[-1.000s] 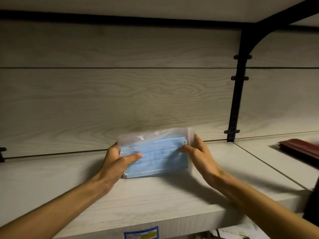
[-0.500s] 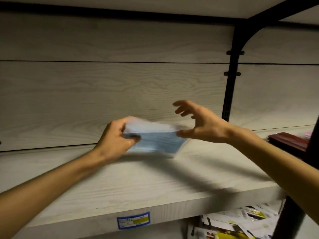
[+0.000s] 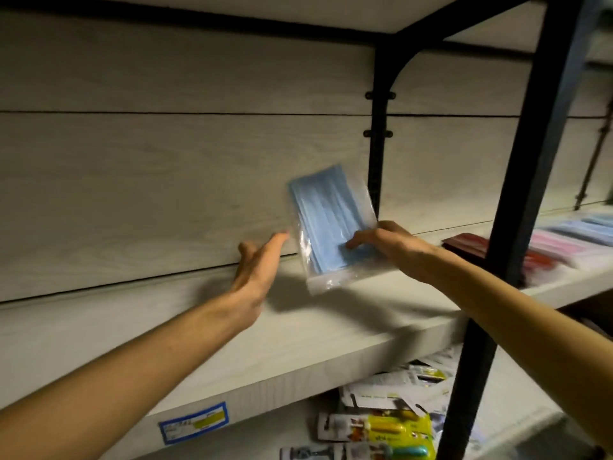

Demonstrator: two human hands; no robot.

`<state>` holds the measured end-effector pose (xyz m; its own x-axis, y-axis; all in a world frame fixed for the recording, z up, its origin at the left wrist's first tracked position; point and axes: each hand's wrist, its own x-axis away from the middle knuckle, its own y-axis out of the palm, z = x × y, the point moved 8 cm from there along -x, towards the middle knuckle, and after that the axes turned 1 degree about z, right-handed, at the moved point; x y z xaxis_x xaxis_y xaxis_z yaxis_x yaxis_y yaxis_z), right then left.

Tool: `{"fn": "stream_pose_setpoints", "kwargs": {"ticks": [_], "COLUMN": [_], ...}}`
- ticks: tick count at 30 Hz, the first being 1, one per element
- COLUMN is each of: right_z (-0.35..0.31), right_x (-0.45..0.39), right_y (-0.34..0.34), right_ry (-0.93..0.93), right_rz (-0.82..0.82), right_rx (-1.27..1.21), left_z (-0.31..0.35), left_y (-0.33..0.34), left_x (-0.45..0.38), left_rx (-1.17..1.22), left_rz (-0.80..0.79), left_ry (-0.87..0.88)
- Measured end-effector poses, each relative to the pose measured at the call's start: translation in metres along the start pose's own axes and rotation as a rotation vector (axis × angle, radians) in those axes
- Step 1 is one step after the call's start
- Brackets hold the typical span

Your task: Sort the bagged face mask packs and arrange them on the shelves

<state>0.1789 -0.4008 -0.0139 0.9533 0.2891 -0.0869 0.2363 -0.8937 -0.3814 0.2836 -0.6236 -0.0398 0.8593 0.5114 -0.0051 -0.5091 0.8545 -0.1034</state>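
- pale wood-grain shelving with black metal uprights point(image 3: 376, 154), dim light, kinda blurry all round. the shelf point(image 3: 185, 330) in front of the person has nothing lying on the part i can see
- the blue face mask pack point(image 3: 326, 224) in its clear bag is up in the air, stood on end and tilted, just in front of the back panel point(image 3: 166, 180) and above the shelf's rear edge, so not set down yet
- right hand point(image 3: 391, 242) has it, fingers curled onto the lower right part of the bag, looks like a pinch from that side
- left hand point(image 3: 260, 263) is flat and spread, fingers straight, holding nothing. its fingertips sit just beside the bag's left edge; can't tell through the blur if they actually touch
- over on the next bay to the right there's a row of packs already laid out: pink packs point(image 3: 560, 247), lighter blue ones point(image 3: 593, 224) behind them, and a dark red pack point(image 3: 471, 245) nearest the upright. so some sorting looks done there, my guess anyway
- lower shelf has a jumble of carded yellow-green packages point(image 3: 381, 426), not masks as far as i can tell
- price label point(image 3: 194, 423) on the front lip of the shelf, unreadable
- my read: early-to-middle. this bay has no packs placed yet, the one in hand needs a spot, and i can't see how many bagged packs are left to go
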Motion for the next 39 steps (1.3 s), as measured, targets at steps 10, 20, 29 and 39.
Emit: {"fn": "stream_pose_setpoints", "kwargs": {"ticks": [10, 20, 29, 39], "right_z": [0.068, 0.062, 0.064, 0.076], "right_x": [0.018, 0.036, 0.063, 0.075], "right_y": [-0.022, -0.029, -0.033, -0.019], "right_ry": [0.377, -0.028, -0.235, -0.282], "right_rz": [-0.184, -0.243, -0.164, -0.157], "right_rx": [0.127, 0.363, 0.387, 0.808], "left_z": [-0.030, -0.027, -0.021, -0.032], "left_y": [0.089, 0.096, 0.099, 0.118], "left_x": [0.024, 0.052, 0.084, 0.126], "left_rx": [-0.090, -0.394, -0.823, -1.239], "left_rz": [-0.305, -0.129, -0.004, 0.069], "left_ry": [-0.167, 0.027, 0.096, 0.222]}}
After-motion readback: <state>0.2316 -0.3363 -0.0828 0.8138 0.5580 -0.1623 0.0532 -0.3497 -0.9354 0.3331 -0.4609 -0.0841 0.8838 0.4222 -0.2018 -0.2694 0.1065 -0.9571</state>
